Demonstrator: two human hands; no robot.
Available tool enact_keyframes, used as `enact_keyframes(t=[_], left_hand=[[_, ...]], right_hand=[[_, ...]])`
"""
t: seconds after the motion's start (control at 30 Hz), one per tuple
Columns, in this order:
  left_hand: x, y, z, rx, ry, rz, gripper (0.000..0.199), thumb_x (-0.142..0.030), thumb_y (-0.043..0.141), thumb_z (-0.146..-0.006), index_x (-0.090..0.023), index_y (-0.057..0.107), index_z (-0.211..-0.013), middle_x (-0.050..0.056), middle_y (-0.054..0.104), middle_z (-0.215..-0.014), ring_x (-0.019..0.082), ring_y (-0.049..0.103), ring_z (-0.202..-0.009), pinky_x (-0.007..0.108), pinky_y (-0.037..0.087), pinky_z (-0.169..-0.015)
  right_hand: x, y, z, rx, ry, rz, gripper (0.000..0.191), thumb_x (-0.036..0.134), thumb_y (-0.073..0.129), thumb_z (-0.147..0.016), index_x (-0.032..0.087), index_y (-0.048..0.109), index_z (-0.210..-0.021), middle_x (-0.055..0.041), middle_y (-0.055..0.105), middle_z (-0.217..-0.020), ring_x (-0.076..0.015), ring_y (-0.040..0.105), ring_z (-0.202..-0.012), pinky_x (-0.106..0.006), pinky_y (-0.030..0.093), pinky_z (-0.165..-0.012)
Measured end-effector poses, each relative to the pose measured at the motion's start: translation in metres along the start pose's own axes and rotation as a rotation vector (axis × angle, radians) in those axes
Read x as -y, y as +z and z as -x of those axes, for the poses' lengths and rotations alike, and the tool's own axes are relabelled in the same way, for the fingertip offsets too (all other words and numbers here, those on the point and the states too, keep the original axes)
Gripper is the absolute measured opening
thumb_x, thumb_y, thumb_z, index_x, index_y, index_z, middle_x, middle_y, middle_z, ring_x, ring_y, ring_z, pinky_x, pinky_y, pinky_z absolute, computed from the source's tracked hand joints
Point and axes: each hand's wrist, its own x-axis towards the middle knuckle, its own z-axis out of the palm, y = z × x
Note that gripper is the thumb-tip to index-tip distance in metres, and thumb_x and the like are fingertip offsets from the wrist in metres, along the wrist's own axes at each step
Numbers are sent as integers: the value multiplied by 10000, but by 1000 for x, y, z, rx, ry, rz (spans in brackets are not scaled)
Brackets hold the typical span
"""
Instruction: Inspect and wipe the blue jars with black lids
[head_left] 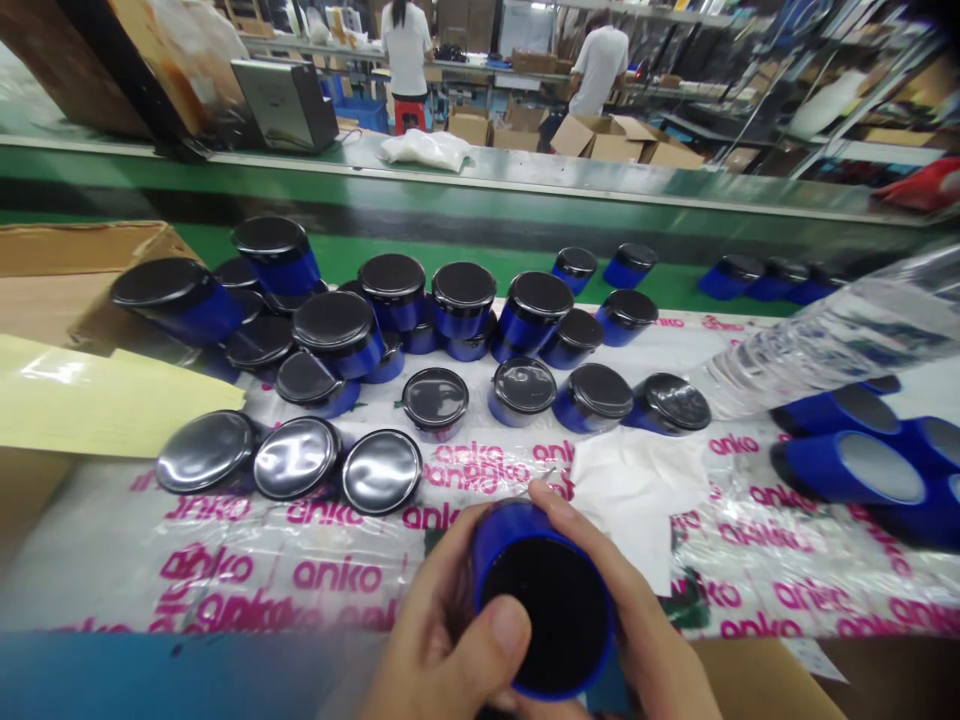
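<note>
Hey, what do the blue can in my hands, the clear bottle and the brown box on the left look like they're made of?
The blue can has a smooth, slightly glossy wall: coated metal or plastic, I can't tell which. The clear bottle is probably thin plastic, shiny, see-through and ridged. The brown box looks like cardboard, dull and flat-sided.

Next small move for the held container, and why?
I'd probably slide the left hand's thumb out to the rim: it covers part of the blue container's dark end, and the right hand already braces the opposite side.
</note>
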Motion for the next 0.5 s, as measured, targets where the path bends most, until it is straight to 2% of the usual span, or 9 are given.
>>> enact_keyframes(t=[0.13,0.27,0.4,0.5], left_hand=[[5,-5,-1,-112,-70,-59,581,-533,922,-594,-275,756,-1088,24,802,-1119,276,699,-1152,308,553,-939],[8,-8,-3,-117,-59,-76,668,-578,923,-553,-264,739,-1113,46,793,-1148,293,689,-1169,345,539,-975],[6,-7,-3,-57,-11,-24,548,-532,925,-590,-300,766,-1060,14,812,-1082,265,727,-1103,309,568,-912],[4,-8,-3,-8,31,-48,521,-526,904,-631,-311,767,-1085,16,801,-1137,272,709,-1153,313,561,-959]], right_hand=[[-1,-4,-10,27,104,-105,359,249,510,-1008,371,615,-1329,70,663,-1345,-191,613,-1274,-340,540,-1081],[0,-2,-11,35,145,-140,375,302,444,-1041,431,546,-1378,96,595,-1407,-192,578,-1303,-385,490,-1132],[7,-2,-10,24,162,-150,357,340,459,-1040,339,573,-1378,-5,598,-1431,-232,538,-1355,-455,448,-1167],[11,-3,-8,5,138,-169,411,387,560,-1000,245,559,-1386,-93,591,-1439,-264,545,-1353,-532,440,-1148]])
